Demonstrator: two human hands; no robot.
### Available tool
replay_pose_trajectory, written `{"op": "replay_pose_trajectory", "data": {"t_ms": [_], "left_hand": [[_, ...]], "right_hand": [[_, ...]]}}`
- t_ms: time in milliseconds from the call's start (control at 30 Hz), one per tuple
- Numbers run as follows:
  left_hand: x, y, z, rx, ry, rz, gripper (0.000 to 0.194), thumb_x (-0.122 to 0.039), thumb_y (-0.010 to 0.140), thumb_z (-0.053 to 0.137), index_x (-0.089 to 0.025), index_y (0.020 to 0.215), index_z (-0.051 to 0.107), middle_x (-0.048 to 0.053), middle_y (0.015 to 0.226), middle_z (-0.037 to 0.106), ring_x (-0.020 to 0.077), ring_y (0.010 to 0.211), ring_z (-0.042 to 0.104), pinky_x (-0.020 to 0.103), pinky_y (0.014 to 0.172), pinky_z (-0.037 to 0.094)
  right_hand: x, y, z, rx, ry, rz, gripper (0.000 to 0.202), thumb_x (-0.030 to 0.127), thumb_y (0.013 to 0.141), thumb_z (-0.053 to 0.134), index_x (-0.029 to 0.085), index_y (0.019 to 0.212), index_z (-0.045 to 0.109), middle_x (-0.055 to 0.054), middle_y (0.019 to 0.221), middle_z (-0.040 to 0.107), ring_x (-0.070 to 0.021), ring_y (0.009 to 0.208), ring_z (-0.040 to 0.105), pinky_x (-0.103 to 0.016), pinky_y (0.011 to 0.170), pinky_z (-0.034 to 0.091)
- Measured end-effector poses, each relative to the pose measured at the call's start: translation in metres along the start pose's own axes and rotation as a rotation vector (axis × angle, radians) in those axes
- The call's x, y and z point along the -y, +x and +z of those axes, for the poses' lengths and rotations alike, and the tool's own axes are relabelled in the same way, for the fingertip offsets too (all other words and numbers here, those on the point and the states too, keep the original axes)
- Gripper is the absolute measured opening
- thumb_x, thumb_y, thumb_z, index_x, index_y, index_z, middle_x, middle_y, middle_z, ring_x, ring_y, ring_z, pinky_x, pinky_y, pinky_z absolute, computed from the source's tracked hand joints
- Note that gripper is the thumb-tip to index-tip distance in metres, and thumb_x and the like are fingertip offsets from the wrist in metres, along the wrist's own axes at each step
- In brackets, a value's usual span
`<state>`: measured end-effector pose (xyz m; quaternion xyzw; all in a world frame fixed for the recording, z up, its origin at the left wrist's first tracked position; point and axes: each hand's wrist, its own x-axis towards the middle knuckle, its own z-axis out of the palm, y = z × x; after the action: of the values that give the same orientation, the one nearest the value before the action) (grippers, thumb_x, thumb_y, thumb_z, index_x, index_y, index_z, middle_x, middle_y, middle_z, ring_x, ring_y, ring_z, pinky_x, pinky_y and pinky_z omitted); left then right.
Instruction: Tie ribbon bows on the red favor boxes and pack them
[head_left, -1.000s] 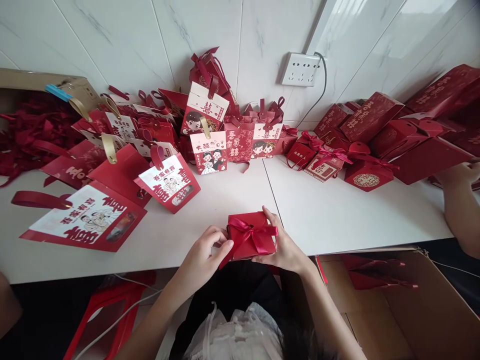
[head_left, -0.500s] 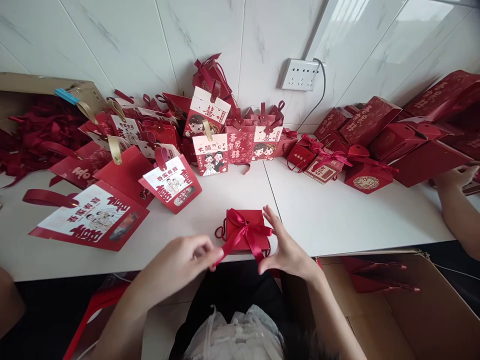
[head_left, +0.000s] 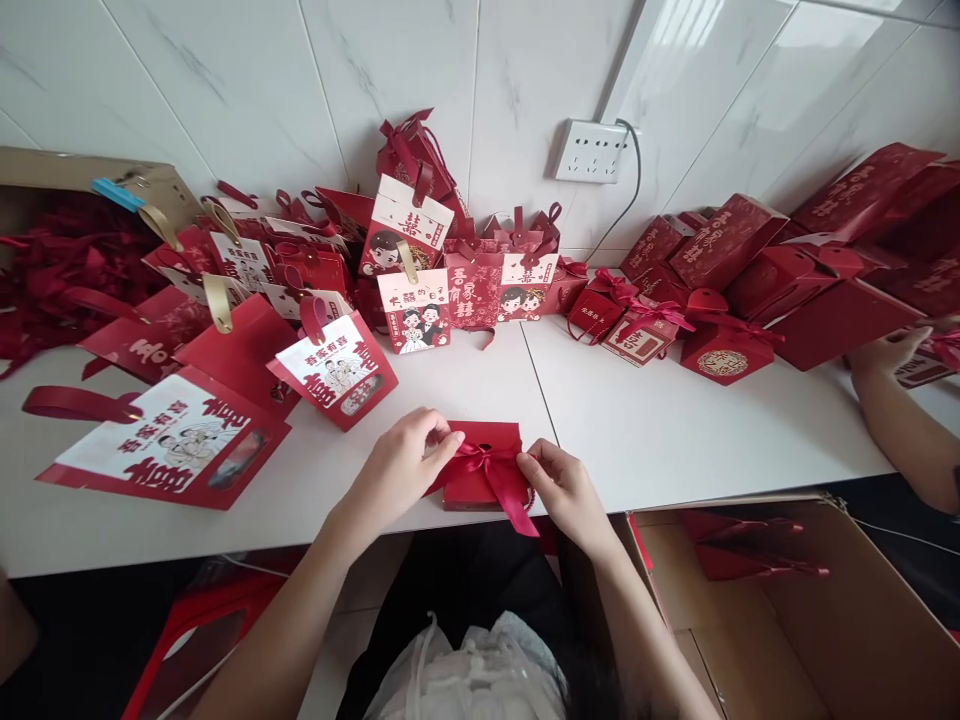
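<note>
A small red gift box (head_left: 499,434) lies near the table's front edge, with a shiny dark-pink ribbon (head_left: 510,492) tied in a bow across its top. At the bow's left side, my left hand (head_left: 409,460) pinches one ribbon loop between thumb and fingers. My right hand (head_left: 562,485) is closed at the right side, gripping the other loop close to the box's edge. One ribbon tail hangs over the front of the box. A twisted cord shows by the box's right side; the left cord is hidden behind my hand.
Printed red gift boxes (head_left: 337,372) stand at left and along the tiled wall. More boxes (head_left: 731,240) are piled at right near another person's hand (head_left: 889,355). A carton of ribbons (head_left: 75,265) is far left; an open carton (head_left: 750,620) sits below the table. A socket (head_left: 592,150) is on the wall.
My left hand has moved from the ribbon's lower-left tail up to the bow's left loop. My right hand, spread before, has closed on the right loop. The view has shifted slightly.
</note>
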<state>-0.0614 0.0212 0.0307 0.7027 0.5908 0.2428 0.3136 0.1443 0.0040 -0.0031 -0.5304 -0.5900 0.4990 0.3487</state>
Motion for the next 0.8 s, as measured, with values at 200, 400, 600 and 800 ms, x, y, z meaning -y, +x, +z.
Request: {"op": "replay_pose_trajectory", "data": {"t_ms": [200, 400, 600, 800], "left_hand": [[-0.004, -0.021, 0.012, -0.007, -0.174, -0.195, 0.036, -0.044, 0.085, 0.042, -0.021, 0.059, 0.033, -0.004, 0.055, 0.039, 0.0114, 0.051, 0.038, 0.023, 0.049, 0.031], [0.011, -0.023, 0.024, 0.076, -0.435, -0.220, 0.038, -0.046, 0.083, 0.046, -0.020, 0.058, 0.034, -0.005, 0.055, 0.032, 0.0092, 0.051, 0.032, 0.021, 0.048, 0.030], [0.011, -0.023, 0.035, 0.013, -0.462, -0.243, 0.039, -0.049, 0.082, 0.046, -0.019, 0.059, 0.035, -0.006, 0.054, 0.032, 0.0089, 0.050, 0.033, 0.021, 0.048, 0.029], [0.013, -0.019, 0.034, 0.003, -0.368, -0.201, 0.036, -0.046, 0.083, 0.045, -0.020, 0.060, 0.036, -0.006, 0.054, 0.034, 0.0089, 0.049, 0.034, 0.021, 0.047, 0.030]], "right_hand": [[-0.003, 0.008, 0.005, 0.012, 0.231, 0.097, 0.040, 0.052, 0.082, 0.050, 0.020, 0.060, 0.041, 0.006, 0.051, 0.044, -0.0093, 0.045, 0.044, -0.023, 0.047, 0.037], [-0.009, 0.009, 0.005, -0.104, 0.121, 0.088, 0.036, 0.051, 0.083, 0.049, 0.020, 0.065, 0.044, 0.003, 0.055, 0.046, -0.0107, 0.049, 0.045, -0.025, 0.048, 0.041], [0.007, -0.019, 0.006, -0.252, -0.582, -0.668, 0.038, 0.039, 0.078, 0.064, 0.022, 0.110, 0.052, -0.011, 0.102, 0.059, -0.0248, 0.101, 0.055, -0.041, 0.086, 0.046], [0.004, -0.022, 0.029, -0.024, -0.731, -0.952, 0.025, 0.011, 0.089, 0.046, 0.019, 0.110, 0.058, -0.005, 0.103, 0.069, -0.0188, 0.105, 0.060, -0.042, 0.101, 0.035]]}}
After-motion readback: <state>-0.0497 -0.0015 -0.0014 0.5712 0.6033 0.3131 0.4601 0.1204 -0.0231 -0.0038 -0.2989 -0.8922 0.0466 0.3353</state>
